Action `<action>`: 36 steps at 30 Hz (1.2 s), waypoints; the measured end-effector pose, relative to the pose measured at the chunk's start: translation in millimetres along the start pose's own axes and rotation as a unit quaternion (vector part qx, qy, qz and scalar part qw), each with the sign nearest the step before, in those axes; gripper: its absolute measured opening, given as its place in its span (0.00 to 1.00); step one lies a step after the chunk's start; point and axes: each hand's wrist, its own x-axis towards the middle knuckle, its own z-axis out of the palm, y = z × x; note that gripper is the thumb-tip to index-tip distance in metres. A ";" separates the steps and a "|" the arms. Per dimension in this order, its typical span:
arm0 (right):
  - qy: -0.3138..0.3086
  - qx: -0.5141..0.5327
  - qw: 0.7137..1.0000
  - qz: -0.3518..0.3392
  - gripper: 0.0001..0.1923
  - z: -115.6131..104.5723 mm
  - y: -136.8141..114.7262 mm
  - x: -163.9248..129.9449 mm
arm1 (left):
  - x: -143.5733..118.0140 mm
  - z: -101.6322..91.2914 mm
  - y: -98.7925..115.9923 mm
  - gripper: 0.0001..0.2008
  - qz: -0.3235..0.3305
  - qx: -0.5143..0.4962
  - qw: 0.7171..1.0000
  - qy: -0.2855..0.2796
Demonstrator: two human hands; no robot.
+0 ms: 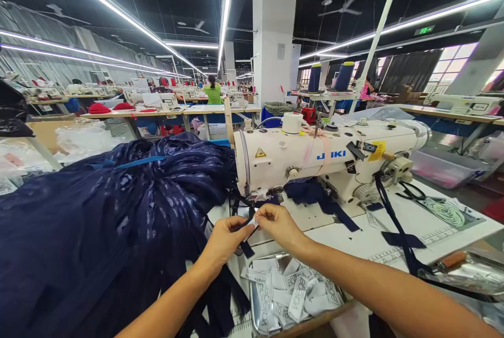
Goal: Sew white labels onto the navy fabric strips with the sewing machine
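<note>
Both my hands meet just in front of the needle area of a white sewing machine [283, 159]. My left hand [224, 238] pinches a small white label [255, 221] from the left, thumb and fingers closed. From the other side, my right hand [281, 225] pinches the same label at its upper end. A dark navy strip [246, 249] hangs just under my left fingertips; whether it is also gripped I cannot tell. Below my hands, a metal tray [254, 296] holds several white printed labels [298, 296]. A large heap of navy garments [118, 222] lies to the left.
Right of the machine lie black-handled scissors [411, 191], a coil of pale green cord [444, 212] and navy straps [401, 238]. Navy fabric [315, 196] sits under the machine arm. Thread cones [344, 76] stand behind. A person in a green top [213, 95] sits farther back.
</note>
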 end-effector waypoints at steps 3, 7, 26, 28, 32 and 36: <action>0.011 0.055 0.998 0.022 0.06 -1.7 -0.8 -1.5 | -0.6 -0.8 -2.4 0.16 -0.011 -0.020 1.000 0.012; -0.005 0.086 0.996 0.021 0.11 -7.0 -3.1 -2.9 | -1.5 -2.8 -2.0 0.16 -0.017 -0.034 0.999 0.016; -0.104 -0.062 0.992 -0.042 0.07 -23.9 3.8 -4.7 | 0.4 -12.1 1.6 0.14 0.032 0.033 0.997 -0.055; -0.107 -0.210 0.966 -0.102 0.05 -46.7 5.0 1.2 | 0.9 -17.6 3.0 0.14 0.038 0.059 0.995 -0.069; -0.015 -0.537 0.824 -0.181 0.06 -95.6 6.8 25.4 | 7.8 -23.4 8.4 0.10 0.143 0.253 0.955 -0.062; -0.010 -0.666 0.720 -0.194 0.06 -110.4 12.0 47.1 | 28.6 -10.5 3.7 0.11 0.406 0.539 0.738 0.012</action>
